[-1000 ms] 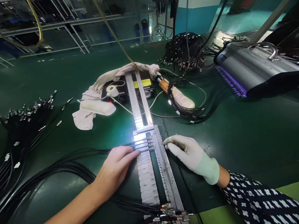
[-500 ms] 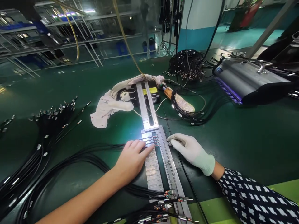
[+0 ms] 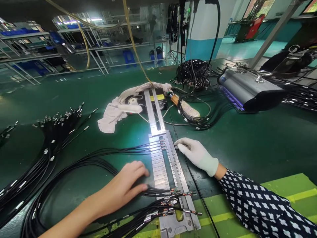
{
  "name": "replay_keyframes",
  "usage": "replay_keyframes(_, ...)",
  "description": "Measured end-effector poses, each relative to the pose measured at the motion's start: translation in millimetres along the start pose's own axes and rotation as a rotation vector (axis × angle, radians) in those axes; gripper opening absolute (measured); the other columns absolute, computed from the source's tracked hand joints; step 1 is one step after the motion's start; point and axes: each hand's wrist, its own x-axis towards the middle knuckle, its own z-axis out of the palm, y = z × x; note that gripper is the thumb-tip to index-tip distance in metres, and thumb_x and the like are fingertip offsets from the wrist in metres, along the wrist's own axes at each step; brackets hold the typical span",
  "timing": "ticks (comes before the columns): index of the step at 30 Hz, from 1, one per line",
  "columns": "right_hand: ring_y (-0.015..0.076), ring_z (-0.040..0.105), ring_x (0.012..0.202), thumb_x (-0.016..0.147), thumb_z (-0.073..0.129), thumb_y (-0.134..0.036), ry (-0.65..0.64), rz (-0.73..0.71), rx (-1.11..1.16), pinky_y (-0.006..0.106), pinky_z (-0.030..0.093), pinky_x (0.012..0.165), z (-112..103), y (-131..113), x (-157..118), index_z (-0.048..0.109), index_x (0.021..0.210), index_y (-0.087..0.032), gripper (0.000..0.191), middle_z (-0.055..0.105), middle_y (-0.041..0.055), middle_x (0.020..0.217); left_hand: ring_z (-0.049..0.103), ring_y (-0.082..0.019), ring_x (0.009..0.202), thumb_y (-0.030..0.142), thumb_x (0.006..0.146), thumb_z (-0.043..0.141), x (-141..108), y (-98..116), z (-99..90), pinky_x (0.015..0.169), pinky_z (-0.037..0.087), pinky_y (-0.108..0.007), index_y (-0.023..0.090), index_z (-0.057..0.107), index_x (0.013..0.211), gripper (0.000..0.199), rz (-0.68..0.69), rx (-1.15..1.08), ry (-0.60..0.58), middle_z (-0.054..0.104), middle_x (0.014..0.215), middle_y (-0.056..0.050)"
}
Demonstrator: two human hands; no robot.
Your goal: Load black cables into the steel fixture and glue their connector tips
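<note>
- Left hand: thumb and fingers spread, near the jig's left edge.
- Right hand: fingertips together by its right edge; cannot tell whether pinching anything.
- Cables: across its far end.

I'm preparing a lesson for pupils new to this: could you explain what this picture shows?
No robot here: a person works with two hands, seen from a camera worn on the head, looking forward and down. The bare left hand is open, near a bunch of black cables. The white-gloved right hand sits at the edge of a slotted metal fixture; whether it holds anything is unclear. Thin cables lie across the fixture. The green bench also bears a cable bundle at left and a silver machine glowing purple at right.
</note>
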Motion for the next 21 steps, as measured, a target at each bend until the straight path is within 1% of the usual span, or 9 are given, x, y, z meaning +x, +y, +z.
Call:
replay_keyframes(2,0.0214,0.066,0.092,0.094,0.052,-0.028,0.001,0.013,0.005,0.035,0.051,0.083,1,0,0,0.069,0.099,-0.018,0.020,0.073,0.0054,0.099,0.056,-0.014,0.093,0.029,0.099,0.047,-19,-2,-5.2,0.083,0.047,-0.025,0.024,0.058,0.101,0.012,-0.057,-0.139,-0.127,0.061,0.102,-0.001)
replay_keyframes(3,0.0216,0.066,0.092,0.094,0.052,-0.028,-0.001,0.019,0.009,0.035,0.051,0.083,1,-1,0,0.069,0.099,-0.018,0.020,0.073,0.0055,0.099,0.056,-0.014,0.091,0.027,0.098,0.049,-23,-4,-6.4,0.081,0.047,-0.024,0.023,0.059,0.096,0.011,-0.091,-0.197,-0.155,0.061,0.097,0.000)
replay_keyframes(5,0.0215,0.066,0.093,0.094,0.052,-0.030,-0.006,0.025,0.021,0.035,0.052,0.084,1,0,-1,0.068,0.099,-0.018,0.021,0.073,0.0058,0.100,0.057,-0.013,0.085,0.022,0.093,0.057,-24,-10,-5.9,0.075,0.047,-0.022,0.022,0.061,0.086,0.007,-0.164,-0.317,-0.137,0.060,0.088,0.002)
replay_keyframes(7,0.0212,0.066,0.094,0.095,0.052,-0.030,-0.015,0.025,0.032,0.034,0.052,0.085,0,0,-2,0.068,0.098,-0.018,0.021,0.072,0.0057,0.100,0.058,-0.013,0.077,0.020,0.085,0.066,-16,-15,-3.0,0.069,0.047,-0.022,0.020,0.064,0.080,0.005,-0.229,-0.402,-0.070,0.061,0.080,0.003)
replay_keyframes(9,0.0208,0.066,0.094,0.095,0.052,-0.030,-0.021,0.026,0.038,0.034,0.052,0.085,-1,0,-3,0.068,0.097,-0.018,0.021,0.072,0.0052,0.099,0.059,-0.013,0.074,0.021,0.083,0.067,-5,-19,0.8,0.068,0.047,-0.023,0.019,0.067,0.078,0.005,-0.257,-0.435,-0.014,0.064,0.077,0.002)
replay_keyframes(13,0.0204,0.066,0.094,0.095,0.051,-0.028,-0.024,0.044,0.049,0.033,0.052,0.085,-1,0,-4,0.068,0.098,-0.019,0.020,0.072,0.0048,0.099,0.061,-0.017,0.084,0.026,0.089,0.062,8,-23,7.0,0.077,0.048,-0.028,0.023,0.074,0.086,0.013,-0.237,-0.398,0.058,0.067,0.086,-0.002)
replay_keyframes(15,0.0202,0.066,0.095,0.095,0.051,-0.028,-0.021,0.055,0.055,0.033,0.051,0.085,0,0,-3,0.068,0.098,-0.019,0.019,0.072,0.0044,0.100,0.059,-0.018,0.085,0.029,0.092,0.057,12,-22,9.6,0.076,0.048,-0.030,0.024,0.074,0.090,0.018,-0.211,-0.288,0.132,0.065,0.088,-0.003)
replay_keyframes(18,0.0197,0.066,0.092,0.094,0.052,-0.025,-0.014,0.072,0.053,0.032,0.051,0.083,0,-1,-1,0.069,0.098,-0.020,0.018,0.072,0.0034,0.099,0.058,-0.020,0.087,0.029,0.095,0.051,20,-17,15.8,0.078,0.047,-0.033,0.023,0.069,0.098,0.019,-0.149,-0.081,0.250,0.063,0.092,-0.005)
replay_keyframes(21,0.0188,0.066,0.090,0.094,0.052,-0.023,-0.012,0.082,0.046,0.031,0.051,0.081,1,0,0,0.069,0.097,-0.021,0.017,0.072,0.0023,0.098,0.057,-0.020,0.091,0.024,0.096,0.048,35,-7,26.2,0.081,0.048,-0.033,0.020,0.061,0.106,0.016,-0.085,-0.054,0.308,0.063,0.096,-0.005)
